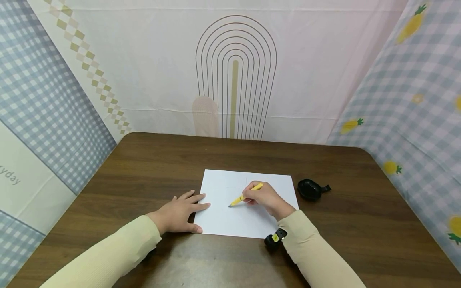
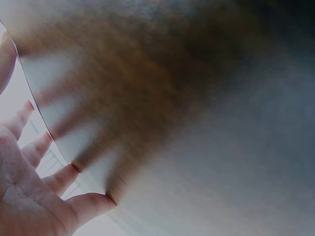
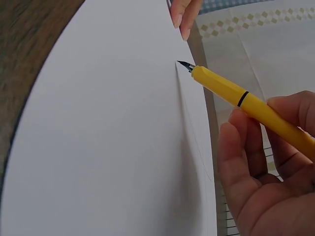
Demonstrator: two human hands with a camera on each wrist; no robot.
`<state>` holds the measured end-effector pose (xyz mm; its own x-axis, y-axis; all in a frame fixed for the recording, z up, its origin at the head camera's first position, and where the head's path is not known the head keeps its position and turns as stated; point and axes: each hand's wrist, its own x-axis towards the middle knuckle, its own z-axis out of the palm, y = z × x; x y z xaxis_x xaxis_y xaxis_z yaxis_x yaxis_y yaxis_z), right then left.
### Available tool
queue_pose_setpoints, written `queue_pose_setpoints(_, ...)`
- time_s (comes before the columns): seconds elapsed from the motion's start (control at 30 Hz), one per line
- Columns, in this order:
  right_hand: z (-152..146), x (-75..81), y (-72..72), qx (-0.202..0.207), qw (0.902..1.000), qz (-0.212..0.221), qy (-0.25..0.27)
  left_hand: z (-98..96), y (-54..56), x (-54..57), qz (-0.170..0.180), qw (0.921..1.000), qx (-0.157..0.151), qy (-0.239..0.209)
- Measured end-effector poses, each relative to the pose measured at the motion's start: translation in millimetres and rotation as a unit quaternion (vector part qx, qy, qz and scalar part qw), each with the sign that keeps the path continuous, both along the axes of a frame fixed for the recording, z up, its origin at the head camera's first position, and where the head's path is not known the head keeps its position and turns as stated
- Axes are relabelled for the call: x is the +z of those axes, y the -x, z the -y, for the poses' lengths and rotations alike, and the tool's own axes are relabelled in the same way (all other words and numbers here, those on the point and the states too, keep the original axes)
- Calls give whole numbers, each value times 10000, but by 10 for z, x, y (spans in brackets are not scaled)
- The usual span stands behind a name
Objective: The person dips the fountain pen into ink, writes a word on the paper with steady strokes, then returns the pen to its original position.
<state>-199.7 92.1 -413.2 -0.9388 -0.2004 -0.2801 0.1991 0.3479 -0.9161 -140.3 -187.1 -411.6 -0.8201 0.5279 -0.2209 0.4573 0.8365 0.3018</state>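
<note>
A white sheet of paper (image 1: 230, 216) lies on the dark wooden table (image 1: 151, 168). My right hand (image 1: 264, 198) grips a yellow pen (image 1: 245, 196), its dark tip touching the paper near the middle; the right wrist view shows the pen (image 3: 236, 96) and faint lines on the paper (image 3: 108, 137). My left hand (image 1: 180, 212) lies flat with straight fingers on the table, fingertips on the sheet's left edge. In the left wrist view the fingers (image 2: 59, 179) press spread against the surface. Both arms wear pale yellow sleeves.
A small black dish-like object (image 1: 310, 189) sits on the table just right of the paper. A black wrist device (image 1: 275, 239) shows at my right cuff. Patterned cloth walls close in the table on the back, left and right.
</note>
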Motion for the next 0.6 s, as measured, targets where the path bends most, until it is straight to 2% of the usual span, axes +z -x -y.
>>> queue_pose_setpoints(0.23,-83,48,23,-201,9997,1,111,-3,12,20,-15,10000,14,-50)
queue_pose_setpoints(0.6,-173,88,68,-399,9992,-8,-17,-2,20,16,-16,10000,9,-35)
